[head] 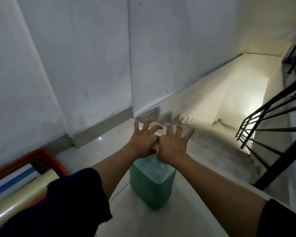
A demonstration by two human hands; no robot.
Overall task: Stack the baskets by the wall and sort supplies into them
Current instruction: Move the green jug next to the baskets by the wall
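Note:
An orange basket (46,159) stands against the wall at the lower left, holding rolls of film or paper (19,187) in white, blue and pale yellow. A jug of green liquid (150,185) stands on the floor in the middle. My left hand (143,139) and my right hand (173,144) hover side by side just above the jug's top, fingers spread, thumbs almost touching. Neither hand holds anything. The jug's cap and handle are hidden behind my hands.
A staircase (220,117) drops away right behind the jug, lit at the bottom. A black metal railing (270,125) runs along its right side. A grey wall (75,65) with a metal skirting closes the left side.

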